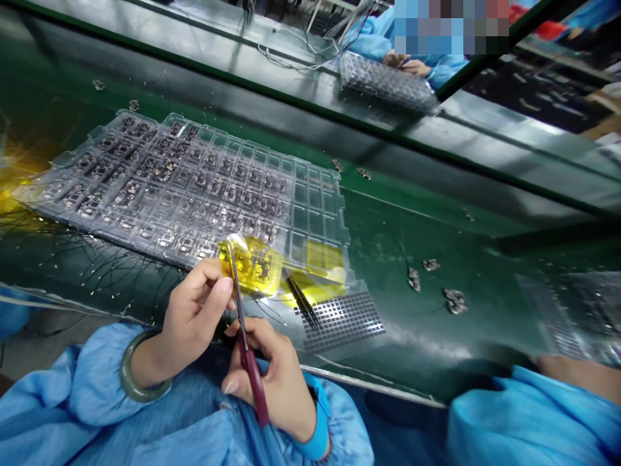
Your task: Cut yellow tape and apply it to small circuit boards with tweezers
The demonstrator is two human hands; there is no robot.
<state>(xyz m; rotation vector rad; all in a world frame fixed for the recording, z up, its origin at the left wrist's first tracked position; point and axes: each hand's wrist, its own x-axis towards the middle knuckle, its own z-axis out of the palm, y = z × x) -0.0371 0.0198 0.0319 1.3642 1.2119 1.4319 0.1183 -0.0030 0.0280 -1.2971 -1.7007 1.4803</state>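
Note:
My right hand (274, 375) is wrapped round the dark red handles of scissors (253, 382), whose blades point up and away. Close to the blades, my left hand (196, 314) pinches with thumb and forefinger; what lies between the fingertips is too small to make out. Yellow transparent film (257, 265) lies just beyond my fingers, over the near edge of clear plastic trays (317, 200) that hold many small circuit boards. Black tweezers (303, 301) rest on a sheet with a grid of dark squares (347, 317), right of the film.
Thin black wires (116, 265) stick out along the trays' near side. Several loose small parts (455, 301) lie on the green table (388, 220). A person's blue sleeve (528, 421) is at the lower right. Across the table, another person's hands (412, 66) are at a clear tray (383, 84).

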